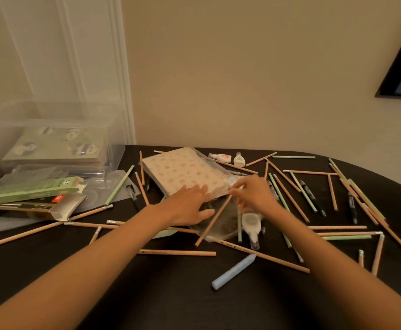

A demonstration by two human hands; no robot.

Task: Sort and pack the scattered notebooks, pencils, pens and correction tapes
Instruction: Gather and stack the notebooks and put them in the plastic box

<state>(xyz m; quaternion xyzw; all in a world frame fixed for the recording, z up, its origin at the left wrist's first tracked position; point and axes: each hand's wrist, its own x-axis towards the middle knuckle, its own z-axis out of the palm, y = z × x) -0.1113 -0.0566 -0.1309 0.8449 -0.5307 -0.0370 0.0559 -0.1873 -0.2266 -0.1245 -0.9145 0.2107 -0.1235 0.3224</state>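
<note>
Pretty dim overall, everything's washed in a warm yellowish cast. The black table (170, 294) is crushed to near-solid dark, so shadows are barely made out. The right hand (254, 196) is smeared by motion blur. The clear box (51, 115) is rendered hazy, and straight lines are bent toward the edges by the wide lens.

My left forearm (104, 253) and right forearm (318, 248) are bare along the whole length that shows, slim and smooth, with skin uncovered to the wrists. My left hand (188, 206) is bare too, with slender fingers. My right hand (254, 195) is likewise bare, but too blurred to show finer detail.
</note>
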